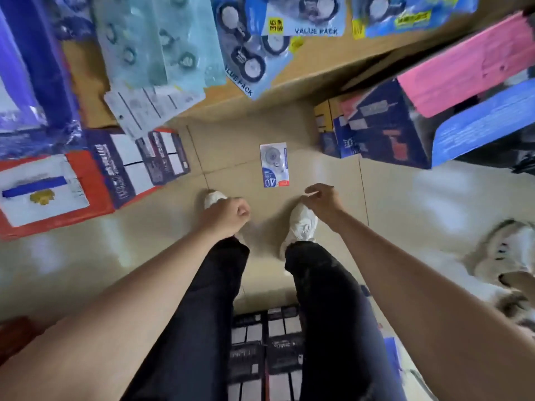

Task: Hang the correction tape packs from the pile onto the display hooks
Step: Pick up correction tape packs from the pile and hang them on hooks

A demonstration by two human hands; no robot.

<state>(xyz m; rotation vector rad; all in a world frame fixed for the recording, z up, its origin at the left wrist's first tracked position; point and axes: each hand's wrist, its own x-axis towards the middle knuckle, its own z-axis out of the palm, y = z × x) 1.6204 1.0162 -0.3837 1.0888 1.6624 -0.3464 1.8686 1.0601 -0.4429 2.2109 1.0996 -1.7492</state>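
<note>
Left hand (pixel 228 214): fingers (pixel 243 211) curled in toward the palm, nothing held. Right hand (pixel 321 199): fingers (pixel 311 193) loosely bent, thumb close to the forefinger, nothing pinched. Both arms are stretched down toward the floor (pixel 390 204), each hand seen over a white shoe (pixel 302 224).

One correction tape pack (pixel 274 164) lies flat on the floor, face up, apart from both hands. It sits beyond the fingertips, away from the body, in the gap between the two hands. Its long axis runs roughly away from the person, tilted a little, with the printed "40" end nearest the feet. That near short edge is closer to the right hand, up and inward of its fingertips; the left hand is further off and lower in view.

Judgement: this stray pack is probably the next pickup. A right-hand reach forward and slightly inward is favoured, with the pinch taken on the near short edge or across the narrow width. The pack lies flush on smooth tile, so an edge may have to be lifted or slid first.

Further out, the pile of packs (pixel 252 53) is spread over the wooden bench (pixel 333 62) at the top of the view, well beyond reach from this posture. Cartons are stacked on the floor left (pixel 86 183) and right (pixel 385 131) of the gap. No display hooks can be made out here.
</note>
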